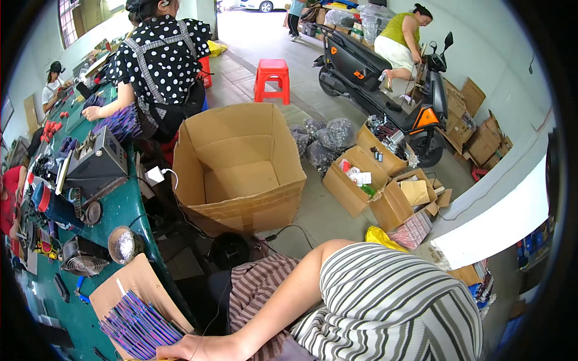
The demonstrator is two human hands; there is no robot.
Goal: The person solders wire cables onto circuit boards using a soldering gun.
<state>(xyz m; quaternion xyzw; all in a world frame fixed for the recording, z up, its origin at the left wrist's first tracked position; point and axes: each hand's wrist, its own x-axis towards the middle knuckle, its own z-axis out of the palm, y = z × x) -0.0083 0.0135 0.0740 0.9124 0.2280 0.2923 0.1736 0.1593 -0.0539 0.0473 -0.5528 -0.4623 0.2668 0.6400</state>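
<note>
My right hand [208, 348] is at the lower edge, its forearm reaching in from the right out of a striped sleeve. Its visible fingers look bent and pressed together beside a row of slim purple-and-blue sticks [141, 325]; the fingertips are partly cut off, and what they hold cannot be made out. The sticks lie side by side on a cardboard sheet [135, 280] at the edge of the green table [111, 222]. A thin dark wire hangs past the hand. My left hand is out of view.
Near the sticks are a round tin [125, 245] of silvery bits, a small fan [84, 257] and a grey bench device [99, 162]. A large open carton [241, 207] stands on the floor ahead. Beyond are a red stool [272, 81], a scooter [385, 96] and other people.
</note>
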